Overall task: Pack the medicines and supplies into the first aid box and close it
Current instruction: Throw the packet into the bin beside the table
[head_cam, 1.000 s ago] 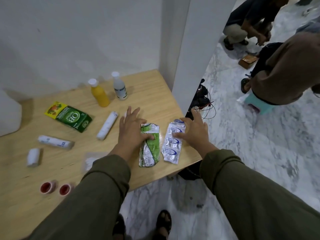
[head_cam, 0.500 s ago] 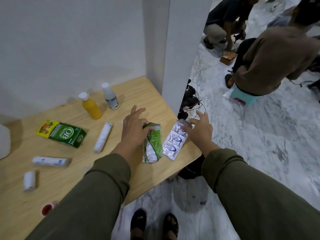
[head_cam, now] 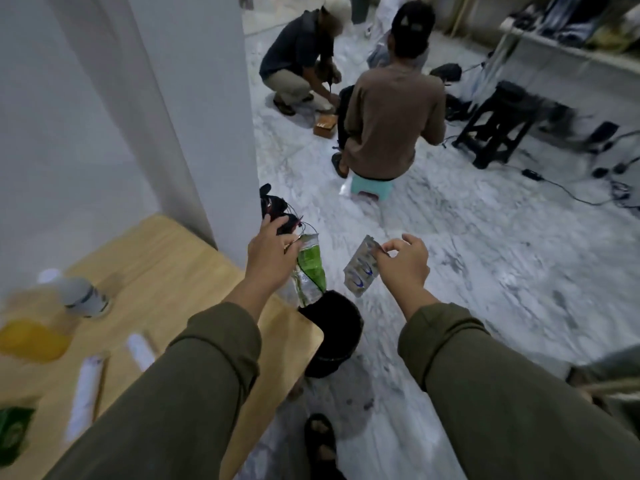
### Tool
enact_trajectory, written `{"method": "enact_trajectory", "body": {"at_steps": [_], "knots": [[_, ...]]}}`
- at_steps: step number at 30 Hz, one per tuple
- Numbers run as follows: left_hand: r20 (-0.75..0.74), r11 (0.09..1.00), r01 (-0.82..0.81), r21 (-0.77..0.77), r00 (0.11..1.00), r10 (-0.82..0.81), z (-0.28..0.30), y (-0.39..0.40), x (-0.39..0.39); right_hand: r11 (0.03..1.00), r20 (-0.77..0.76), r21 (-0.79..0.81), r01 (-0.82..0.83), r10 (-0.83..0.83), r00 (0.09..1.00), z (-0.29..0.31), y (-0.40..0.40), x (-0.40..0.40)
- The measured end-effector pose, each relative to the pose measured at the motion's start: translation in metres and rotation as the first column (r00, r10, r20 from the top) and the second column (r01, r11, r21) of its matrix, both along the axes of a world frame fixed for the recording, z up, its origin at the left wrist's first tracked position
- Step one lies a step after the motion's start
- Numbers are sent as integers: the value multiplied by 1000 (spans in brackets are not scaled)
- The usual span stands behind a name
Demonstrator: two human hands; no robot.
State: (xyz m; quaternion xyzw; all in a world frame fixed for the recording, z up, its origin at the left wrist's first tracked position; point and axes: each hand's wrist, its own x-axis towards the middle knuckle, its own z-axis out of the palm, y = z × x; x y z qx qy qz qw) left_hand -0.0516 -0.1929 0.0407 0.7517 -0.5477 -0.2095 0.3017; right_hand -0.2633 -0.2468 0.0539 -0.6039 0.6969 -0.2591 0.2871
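Observation:
My left hand (head_cam: pixel 268 256) pinches a green and silver blister strip (head_cam: pixel 309 270) by its top edge, so it hangs past the right edge of the wooden table (head_cam: pixel 180 268). My right hand (head_cam: pixel 403 263) holds a silver strip with blue print (head_cam: pixel 361 271) by one corner, out over the floor. On the table lie a blurred yellow bottle (head_cam: pixel 33 337), a small white bottle (head_cam: pixel 78 292), two white rolls (head_cam: pixel 86 386) and a green box (head_cam: pixel 12 431). No first aid box is in view.
A black bucket (head_cam: pixel 334 336) stands on the marble floor beside the table corner, under the strips. A white pillar (head_cam: pixel 194 109) rises behind the table. Two people crouch and sit farther back, by a black stool (head_cam: pixel 495 129) and cables. My sandalled foot (head_cam: pixel 320 441) shows below.
Both hands have lifted their strips off the table and carried them to the right, beyond the table edge. The camera has swung right and up toward the room.

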Motion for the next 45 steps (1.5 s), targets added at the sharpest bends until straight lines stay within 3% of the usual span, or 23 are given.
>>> {"method": "enact_trajectory", "body": {"at_steps": [4,11,17,23,27,31,35,45], "knots": [[-61,998,14,68,998,-10,-48,-51,-18,998,-33,63,25,-23,999,-49,-33,-13],[-57,921,57,385,998,-38,-149,-111,-40,984,-59,174,27,-17,998,-158,-69,-21],[-55,837,146,527,989,-138,-184,-129,-50,965,-48,259,34,-22,999,-213,-74,-23],[52,695,174,698,955,-291,-196,-135,-53,920,-16,391,-37,47,999,-235,-72,-17],[97,695,149,704,948,-302,-193,-134,-51,914,-25,399,-75,92,995,-224,-74,-12],[97,749,120,652,966,-239,-163,-127,-46,927,-19,359,-112,127,992,-195,-78,-8],[78,816,92,570,983,-166,-112,-114,-35,940,-36,305,-154,173,984,-145,-79,1],[201,928,-63,368,979,-13,30,-34,20,954,8,98,-282,283,959,-3,-36,62]]}}
